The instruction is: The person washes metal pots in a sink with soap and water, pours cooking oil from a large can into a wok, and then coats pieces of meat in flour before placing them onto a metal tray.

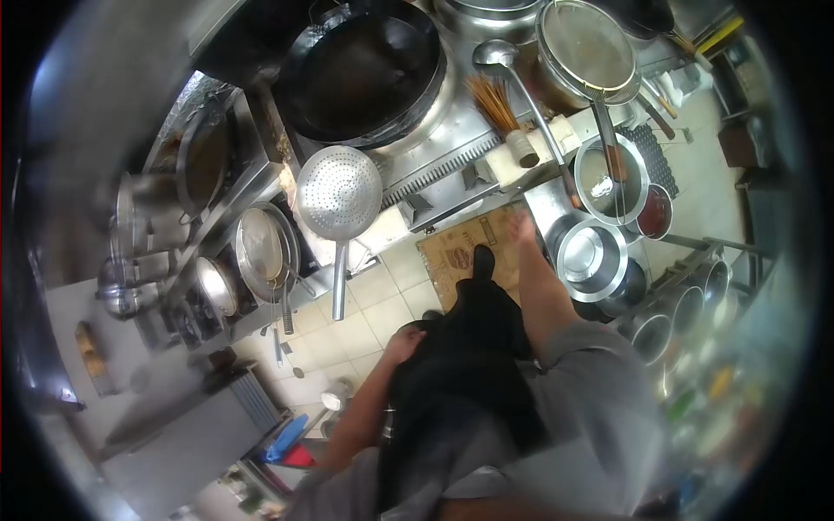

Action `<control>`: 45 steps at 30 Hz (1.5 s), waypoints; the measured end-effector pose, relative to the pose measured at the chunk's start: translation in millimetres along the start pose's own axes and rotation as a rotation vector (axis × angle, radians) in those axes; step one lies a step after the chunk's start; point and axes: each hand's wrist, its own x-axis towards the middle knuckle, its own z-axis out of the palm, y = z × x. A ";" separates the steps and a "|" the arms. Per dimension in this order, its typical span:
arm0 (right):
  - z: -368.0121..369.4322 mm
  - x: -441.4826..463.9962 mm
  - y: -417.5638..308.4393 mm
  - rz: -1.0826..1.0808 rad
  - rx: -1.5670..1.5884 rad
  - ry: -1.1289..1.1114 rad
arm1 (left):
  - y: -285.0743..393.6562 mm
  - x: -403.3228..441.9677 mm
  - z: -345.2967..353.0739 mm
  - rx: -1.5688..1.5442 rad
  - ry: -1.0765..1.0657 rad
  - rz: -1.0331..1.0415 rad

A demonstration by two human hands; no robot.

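Ladle [540, 122], metal bowl [592, 252], right hand [522, 226] nearby

From the wearer's head, one wide view faces steeply down, stove [443, 130] toward twelve o'clock, torso [460, 408] toward six.

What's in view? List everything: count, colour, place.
Wok: one, black, top
Stove: one, silvery, under wok
Perforated skimmer: one, silvery, below wok
Brush: one, brown, right of wok
Ladle: one, silvery, beside brush
Mesh strainers: at least two, silvery, upper right, left
Metal vessels: at least two, silvery, right
Pots: several, silvery, lower right
Cardboard: one, brown, floor
Blue object: one, blue, lower left
Other edge items: too blurred
Sleeves: two, grey, bottom
Shoes: two, black, centre
Left hand: one, bare, beside dark clothing
Right hand: one, bare, near cardboard
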 end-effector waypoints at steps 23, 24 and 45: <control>-64.5 -143.5 66.7 -0.384 -1.390 -0.189 | 30.9 106.9 7.9 0.476 -0.639 0.344; -70.0 -148.6 66.3 -0.387 -1.398 -0.177 | 37.3 111.2 3.1 0.463 -0.616 0.374; -106.0 -340.9 15.9 -0.355 -1.173 -0.201 | 129.8 53.3 -113.2 0.080 -0.346 0.881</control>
